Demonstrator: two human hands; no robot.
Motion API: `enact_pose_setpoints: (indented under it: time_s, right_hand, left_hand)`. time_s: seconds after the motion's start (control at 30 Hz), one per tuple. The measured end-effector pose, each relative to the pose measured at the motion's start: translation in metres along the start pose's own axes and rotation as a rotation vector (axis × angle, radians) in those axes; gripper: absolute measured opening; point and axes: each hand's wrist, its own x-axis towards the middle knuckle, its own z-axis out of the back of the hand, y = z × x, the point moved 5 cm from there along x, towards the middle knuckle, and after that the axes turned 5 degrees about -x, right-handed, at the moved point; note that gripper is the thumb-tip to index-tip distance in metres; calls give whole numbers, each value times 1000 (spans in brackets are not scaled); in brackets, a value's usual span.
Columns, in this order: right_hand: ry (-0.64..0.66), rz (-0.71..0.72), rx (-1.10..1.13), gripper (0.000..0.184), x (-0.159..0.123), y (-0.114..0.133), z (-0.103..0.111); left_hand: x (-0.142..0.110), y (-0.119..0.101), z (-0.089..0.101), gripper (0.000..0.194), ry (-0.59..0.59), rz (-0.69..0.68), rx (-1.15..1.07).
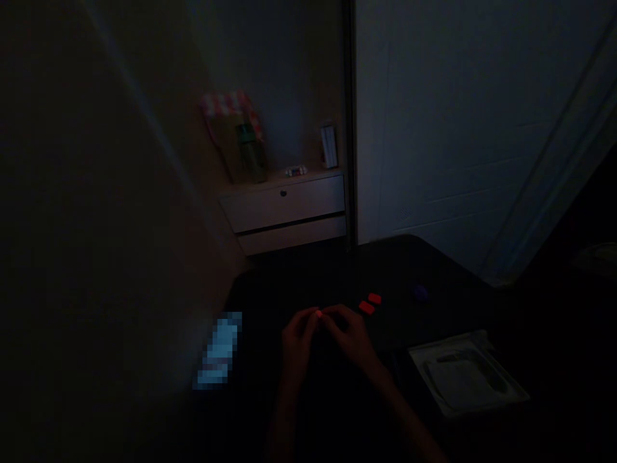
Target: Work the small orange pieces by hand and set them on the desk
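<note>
Over the dark table (308, 283), my left hand (299, 331) and my right hand (348, 329) meet at their fingertips. Between them is a small bright red-orange piece (319, 314), pinched by the fingers of both hands. Its exact kind is too small and dim to make out. Just right of my right hand lie two flat red-orange pieces, one nearer (367, 308) and one farther (375, 298), close together on the table. A round purple lump (420, 293) sits farther right.
A pale flat packet or tray (467, 373) lies at the lower right. On the left is a bright, pixelated screen-like shape (219, 352). Behind the table, a drawer unit (289, 209) carries a green-capped bottle (251, 151) and upright books (328, 146). The room is very dark.
</note>
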Motion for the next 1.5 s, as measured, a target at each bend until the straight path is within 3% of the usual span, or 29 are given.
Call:
enact_pose_setpoints:
  time_s: [0.9, 1.5]
  right_hand:
    - [-18, 21, -7, 13, 0, 1, 0]
    - [-5, -30, -9, 15, 1, -3, 0]
  left_hand:
    - [3, 3, 1, 26, -18, -9, 72]
    - [0, -5, -1, 27, 53, -76, 66]
